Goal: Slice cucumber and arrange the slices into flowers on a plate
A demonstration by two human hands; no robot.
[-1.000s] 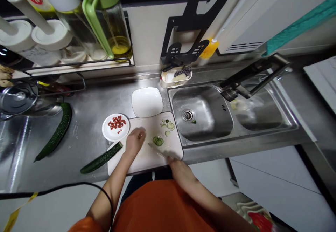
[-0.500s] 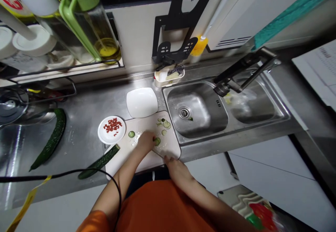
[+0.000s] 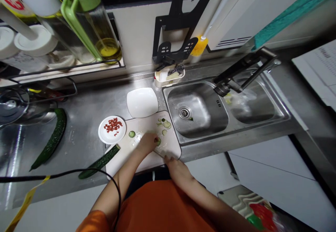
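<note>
My left hand is over the white cutting board, its fingers pinched on a small green cucumber piece. At the board's front edge my right hand is closed around what looks like a knife; only a thin edge shows, pointing toward the left hand, and the handle is hidden. Several cucumber slices lie at the board's back right. A cucumber end sits alone left of my left hand. A cut cucumber rests across the board's left edge.
Behind the board is a white square plate. A round plate holds chopped red pieces. Another cucumber lies at left. The sink and faucet are right. A black cable crosses near my left arm.
My left hand has shifted slightly right and up with the cucumber piece, which shows less behind the fingers. The right hand stays at the board's front edge.
</note>
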